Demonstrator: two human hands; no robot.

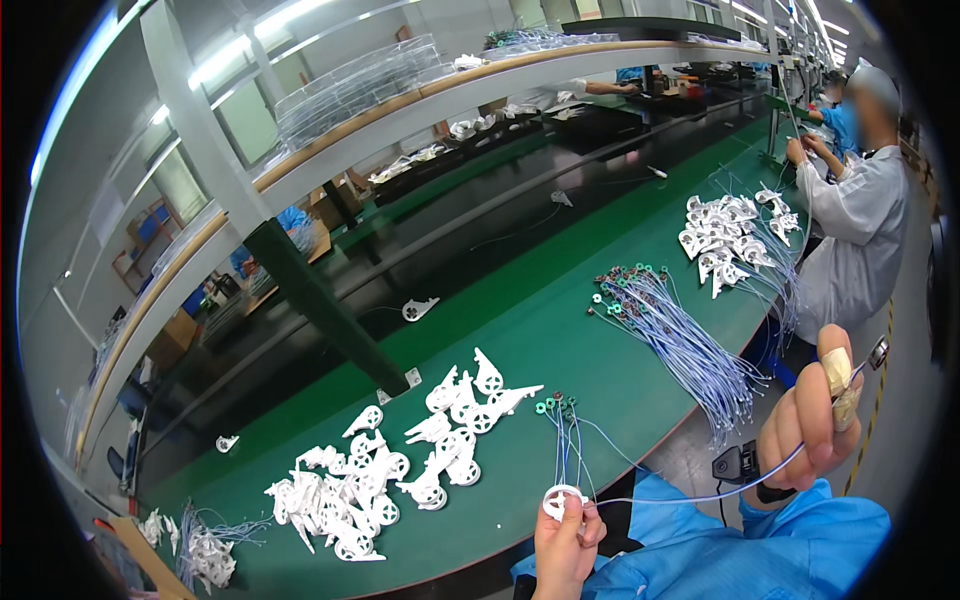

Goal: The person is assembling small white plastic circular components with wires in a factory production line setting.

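Observation:
At the front edge of the green table, my left hand (568, 550) pinches a white plastic housing (556, 505) with a round, ring-like end. A thin bluish wire (700, 498) runs from there across my blue sleeves to my right hand. Raised at the right, my right hand (800, 430) is closed on that wire, with pale tape on its thumb and finger. A small round metal-rimmed part (879, 353) sticks out beyond those fingertips. Just past my left hand lie several loose wires with green ends (557, 404).
Piles of white housings (350, 490) cover the table's left half. A bundle of bluish wires (680, 345) lies to the right; beyond it are wired housings (725, 235) and a co-worker (855, 210). A dark post (310, 300) rises beside the black belt (480, 270).

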